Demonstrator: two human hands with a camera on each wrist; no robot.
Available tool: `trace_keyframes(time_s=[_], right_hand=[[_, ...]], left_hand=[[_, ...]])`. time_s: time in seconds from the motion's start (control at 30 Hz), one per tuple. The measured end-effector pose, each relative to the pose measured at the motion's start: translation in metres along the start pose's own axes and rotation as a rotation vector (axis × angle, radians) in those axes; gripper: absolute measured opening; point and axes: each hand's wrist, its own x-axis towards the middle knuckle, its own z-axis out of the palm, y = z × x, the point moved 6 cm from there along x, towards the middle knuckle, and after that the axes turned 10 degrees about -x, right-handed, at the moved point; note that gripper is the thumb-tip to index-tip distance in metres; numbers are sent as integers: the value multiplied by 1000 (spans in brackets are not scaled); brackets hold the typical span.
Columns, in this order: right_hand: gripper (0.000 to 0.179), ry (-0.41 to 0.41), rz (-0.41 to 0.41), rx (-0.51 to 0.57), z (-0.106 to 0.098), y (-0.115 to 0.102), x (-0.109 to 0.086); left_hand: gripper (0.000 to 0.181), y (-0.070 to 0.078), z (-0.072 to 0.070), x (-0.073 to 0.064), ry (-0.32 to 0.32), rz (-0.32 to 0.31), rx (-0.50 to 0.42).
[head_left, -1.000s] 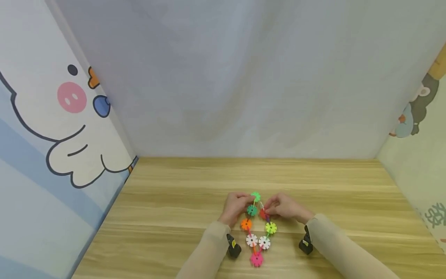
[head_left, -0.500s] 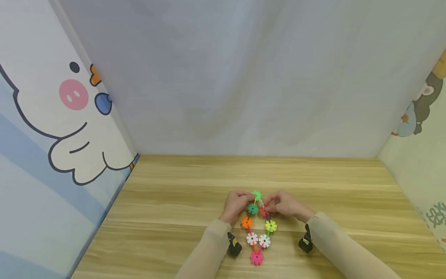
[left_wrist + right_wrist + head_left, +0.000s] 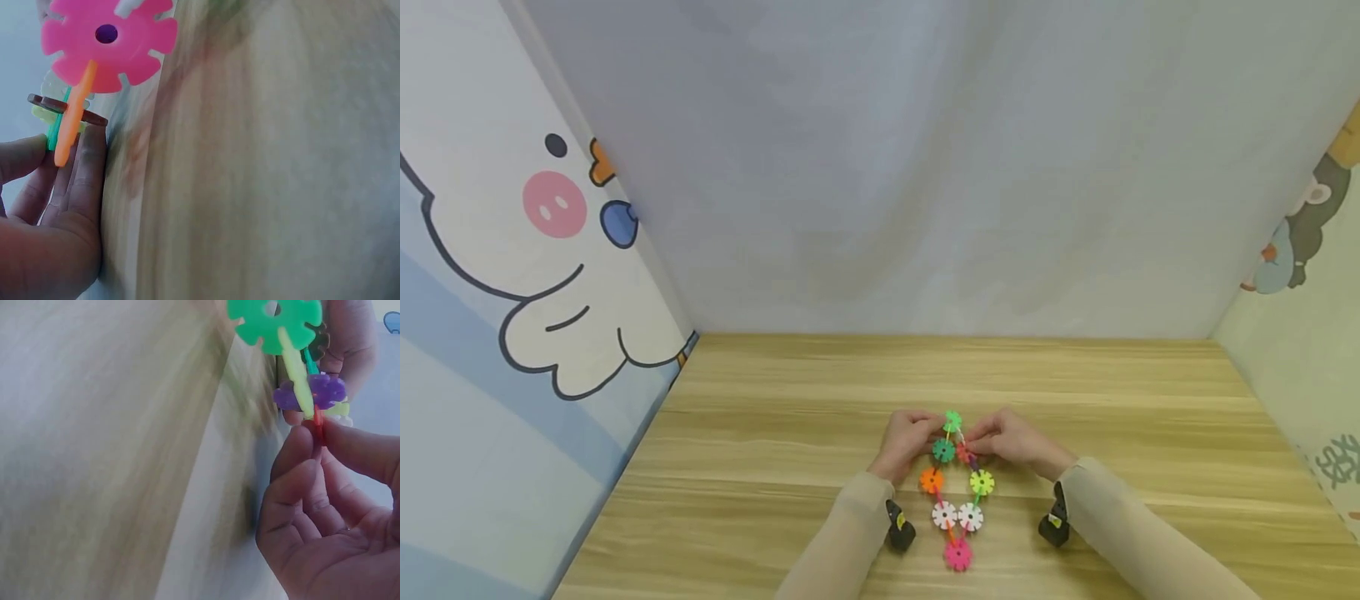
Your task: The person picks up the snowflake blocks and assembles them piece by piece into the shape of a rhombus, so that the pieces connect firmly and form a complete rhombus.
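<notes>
A closed-looking loop of slotted plastic snowflake discs hangs between the two hands in the head view. At its top is a light green disc, with a dark green disc below it and a pink disc at the bottom. The left hand pinches the loop's upper left; in the left wrist view its thumb presses an edge-on green disc beside an orange disc. On the other side, the right hand pinches a red disc between thumb and index finger, just under a purple disc.
Beneath the hands lies a wood-grain table. A pale curtain closes off its far edge, and cartoon-printed panels stand on both sides. Each wrist carries a small black camera.
Both hands keep their hold in nearly the same place. The lower end of the loop has swung slightly to the right, and the red disc has tilted a little.
</notes>
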Motion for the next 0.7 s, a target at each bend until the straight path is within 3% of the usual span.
trace_keyframes(time_s=[0.3, 0.7], right_hand=[[16, -17, 47, 42, 4, 5, -1], [13, 47, 44, 95, 4, 9, -7]], left_hand=[[15, 4, 2, -2, -47, 13, 29], [11, 8, 7, -4, -79, 34, 158]])
